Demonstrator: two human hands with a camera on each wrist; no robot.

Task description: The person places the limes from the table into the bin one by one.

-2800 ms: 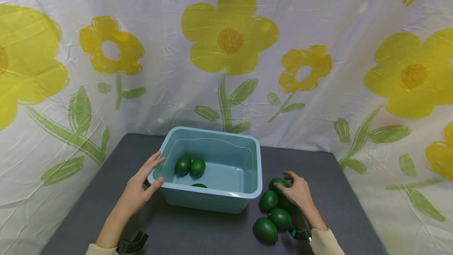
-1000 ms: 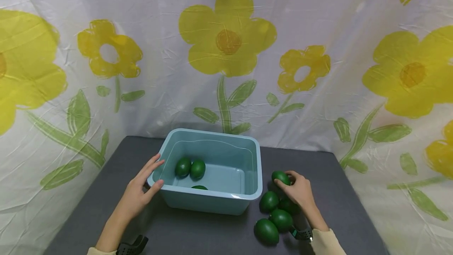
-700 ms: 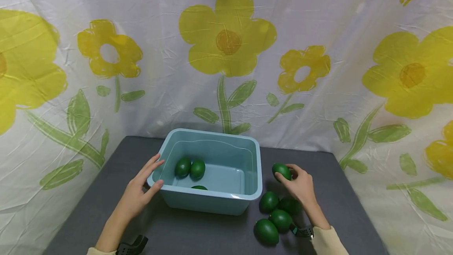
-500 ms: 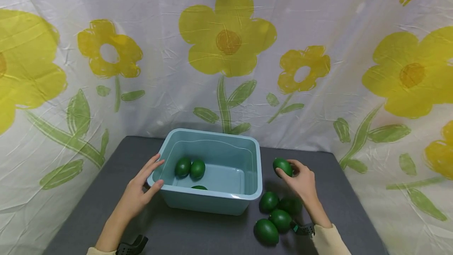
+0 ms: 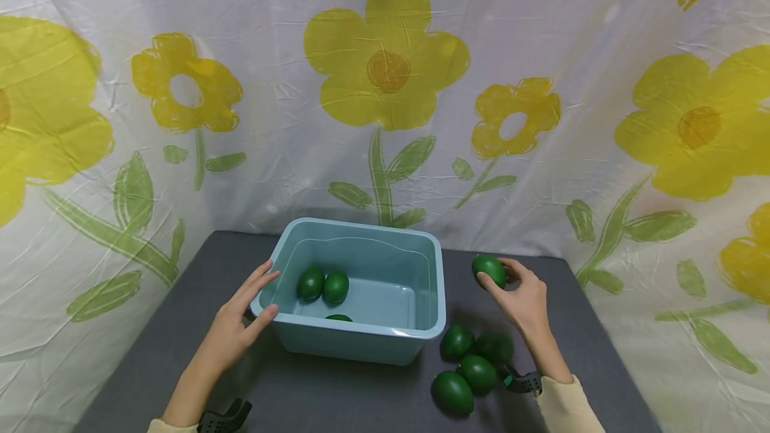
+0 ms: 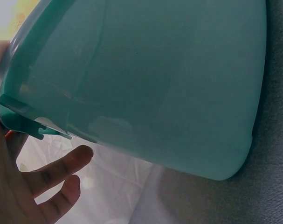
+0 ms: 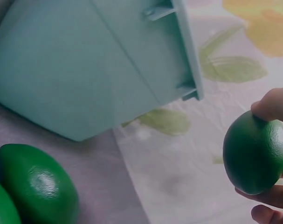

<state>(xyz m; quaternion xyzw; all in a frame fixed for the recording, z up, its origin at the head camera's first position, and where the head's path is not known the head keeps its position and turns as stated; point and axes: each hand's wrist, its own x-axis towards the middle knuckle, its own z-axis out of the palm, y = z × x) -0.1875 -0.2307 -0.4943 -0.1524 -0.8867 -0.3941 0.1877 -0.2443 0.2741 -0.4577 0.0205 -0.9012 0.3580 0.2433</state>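
Observation:
In the head view a light blue plastic bin stands on the dark table. My left hand rests at its front left corner, fingers fairly straight along the rim and thumb over the front edge. In the left wrist view, fingers stand away from the bin's wall. My right hand pinches a green lime between thumb and fingers, raised to the right of the bin. Several more limes lie below that hand in a cluster. Two limes sit together inside the bin; a third is mostly hidden by its front wall.
The dark grey tabletop reaches back to a white cloth printed with yellow flowers. The bin's right wall separates its inside from the lime cluster. Black bands circle both wrists.
My right hand has taken a lime from the far end of the cluster, lifted it, and moved it farther back and slightly right. The left hand and bin have stayed put.

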